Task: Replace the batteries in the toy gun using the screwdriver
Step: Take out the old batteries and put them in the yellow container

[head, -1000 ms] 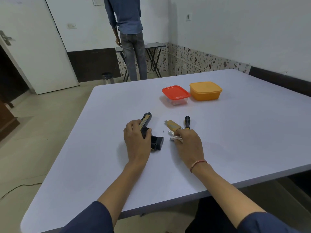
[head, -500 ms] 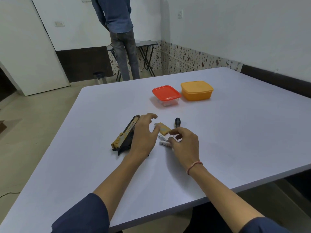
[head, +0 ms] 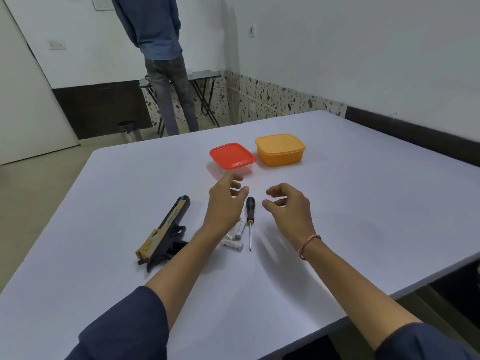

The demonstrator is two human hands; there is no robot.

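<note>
The black and yellow toy gun lies on its side on the white table, left of my arms. Two or three white batteries lie beside my left wrist. A screwdriver with a black handle lies between my hands, tip toward me. My left hand hovers above the table with loosely curled fingers, holding nothing, just short of the red-lidded box. My right hand hovers to the right, fingers relaxed and empty. The battery cover is hidden.
An orange box with its lid on stands right of the red-lidded one, toward the far side. A person stands by a small folding table at the back wall. The table's near edge runs lower right.
My left hand has let go of the gun, which now lies on the table. Both hands have risen and moved forward toward the boxes, away from the batteries.
</note>
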